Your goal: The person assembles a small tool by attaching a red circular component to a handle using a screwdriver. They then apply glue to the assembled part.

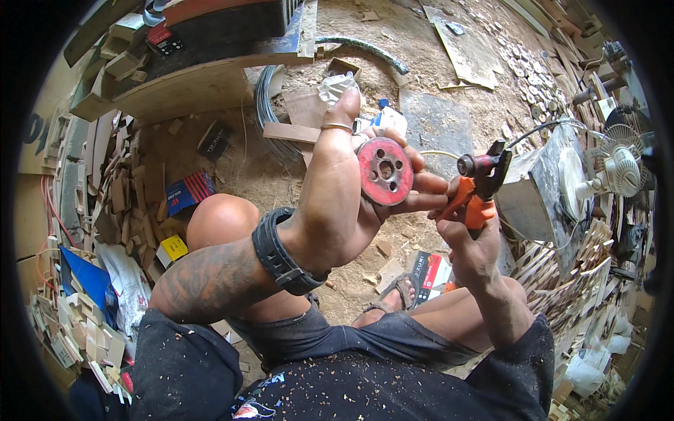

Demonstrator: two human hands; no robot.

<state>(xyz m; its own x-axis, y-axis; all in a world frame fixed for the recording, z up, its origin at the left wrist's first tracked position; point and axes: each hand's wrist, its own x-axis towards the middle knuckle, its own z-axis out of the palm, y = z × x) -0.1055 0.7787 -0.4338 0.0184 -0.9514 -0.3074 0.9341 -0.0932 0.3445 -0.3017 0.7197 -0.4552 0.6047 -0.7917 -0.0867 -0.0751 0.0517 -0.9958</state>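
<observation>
My left hand (330,189) holds a round red metal disc (394,191), worn and dirty, with a centre hole and several smaller holes around it. Its fingers lie behind and beside the disc, and the thumb points away from me. Just to the right, my right hand (476,245) is closed around pliers with orange handles (480,212). A short dark reddish cylindrical piece (476,165) sits at the dark jaws; whether they clamp it I cannot tell. The left fingertips come close to the plier handles.
A wooden bench (189,88) stands at the far left, above heaped wood offcuts (119,189). Coiled cable (265,105) lies on the sawdust-covered floor. To the right are a white fan (621,165), a grey machine housing (533,175), thin wood strips (569,281) and many small discs (537,88).
</observation>
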